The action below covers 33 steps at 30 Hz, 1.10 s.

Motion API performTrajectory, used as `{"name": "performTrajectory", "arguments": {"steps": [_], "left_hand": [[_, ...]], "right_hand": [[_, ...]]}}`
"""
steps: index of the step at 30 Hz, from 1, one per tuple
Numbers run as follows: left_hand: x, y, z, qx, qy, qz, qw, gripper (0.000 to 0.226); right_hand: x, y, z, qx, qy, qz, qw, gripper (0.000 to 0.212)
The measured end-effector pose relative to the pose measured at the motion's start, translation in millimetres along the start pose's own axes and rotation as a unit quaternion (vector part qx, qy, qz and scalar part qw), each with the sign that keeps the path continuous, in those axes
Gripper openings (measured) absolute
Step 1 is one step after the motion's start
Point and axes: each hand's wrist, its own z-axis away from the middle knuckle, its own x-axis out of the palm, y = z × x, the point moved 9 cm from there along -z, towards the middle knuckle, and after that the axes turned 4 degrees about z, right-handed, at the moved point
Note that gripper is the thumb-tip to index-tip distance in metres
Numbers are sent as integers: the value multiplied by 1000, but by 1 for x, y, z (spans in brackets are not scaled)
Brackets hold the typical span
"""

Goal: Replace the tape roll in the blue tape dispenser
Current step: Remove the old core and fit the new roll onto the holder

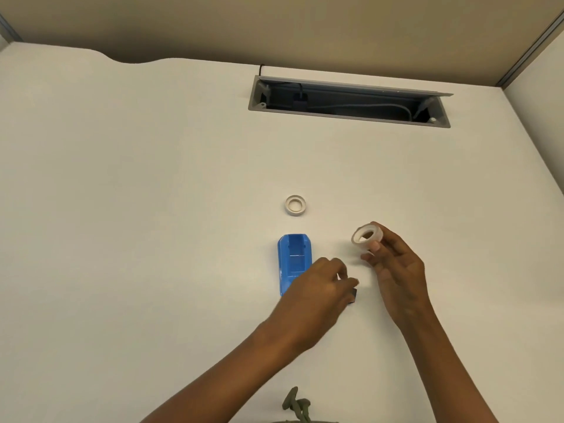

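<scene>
lay on the white table (152,193), near the front and slightly right of centre: a blue tape dispenser (294,259), long axis running away from the viewer, open top up, its roll bay bare, no roll seated inside. partly covered at its near end by the left hand (317,288).

sat just beyond the dispenser, apart from it: a thin white ring (295,205), flat on the table, looking like a spent core, though hard to tell for sure.

held up to the right of the dispenser, clear of it: a fresh tape roll (366,236), translucent white, tilted so its hole faced up and left. gripped at the rim between thumb and fingertips of the right hand (396,270), the other fingers loosely curled beneath.

reached in from the lower left across the near end of the dispenser: the left hand, fingers bent and pinched closed around a small dark piece (353,296), only its edge peeking out under the fingertips. could not tell what that piece was, nor whether it touched the table.

set into the table near the far edge: a grey cable tray (348,117), lid raised, cords inside. hung at the bottom edge of the frame: a bit of olive cord (297,404).
</scene>
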Motion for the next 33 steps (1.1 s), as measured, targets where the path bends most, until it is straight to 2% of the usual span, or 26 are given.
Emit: {"name": "performTrajectory", "arguments": {"steps": [5, 9, 11, 13, 16, 19, 21, 25, 33], "left_hand": [[41, -12, -14, -35, -110, -106, 988, 23], [41, -19, -16, -63, -98, -93, 989, 19], [27, -19, -18, -85, -60, -25, 994, 23], [7, -23, -19, -128, -13, 116, 985, 26], [-16, -37, -17, -199, 54, 331, 921, 27], [-31, -51, -12, -239, 101, 459, 850, 34], [-41, -57, -8, -244, 121, 490, 828, 35], [-50, -69, 1, -267, 146, 504, 808, 26], [-57, -67, 7, -266, 142, 503, 810, 18]], "right_hand": [[-3, 4, 5, 1, -6, 20, 1000, 52], [-2, 2, 6, -8, -25, 30, 999, 48], [-2, -2, 7, -12, -37, 28, 999, 46], [0, -8, 7, -14, -50, 23, 998, 47], [4, -18, 7, -19, -64, 7, 998, 48], [13, -28, 8, -23, -83, 7, 996, 52], [22, -35, 8, -33, -111, 19, 993, 49], [44, -46, 10, -48, -163, 56, 984, 44], [75, -58, 13, -67, -212, 101, 970, 48]]}}
